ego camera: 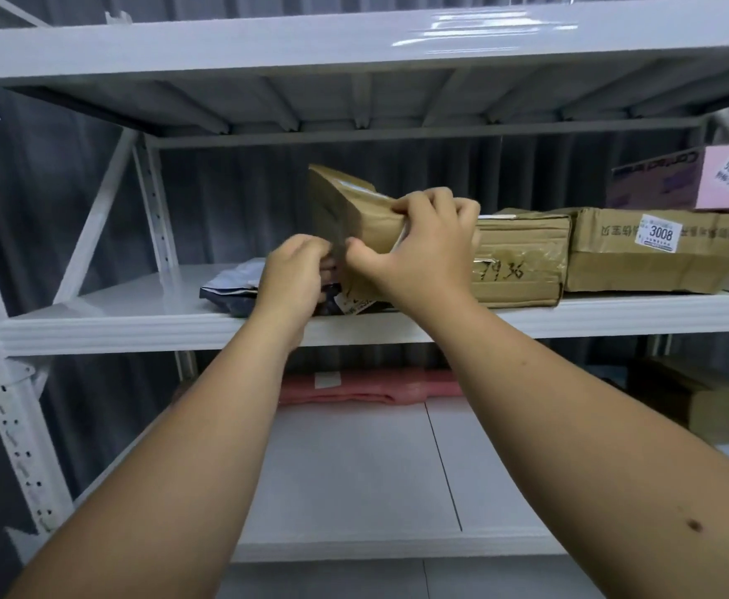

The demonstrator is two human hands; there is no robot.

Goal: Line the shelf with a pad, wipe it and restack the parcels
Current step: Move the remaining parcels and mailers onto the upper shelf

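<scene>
On the white middle shelf (138,304) a brown cardboard parcel (345,205) stands tilted up on its near edge, over a dark grey mailer bag (233,289). My right hand (423,248) grips the parcel's upper near edge, fingers curled over the top. At the parcel's lower left corner my left hand (295,274) has its fingers curled round the parcel's corner. To the right lie a taped brown box with handwriting (522,261) and a box labelled 3008 (656,252). A pink box (695,179) rests on top of that one.
The shelf above (354,49) hangs low over the parcels. On the lower shelf (375,469) a pink bag (367,389) lies at the back and a brown box (700,399) stands at the right. A perforated white upright (4,408) runs down the left.
</scene>
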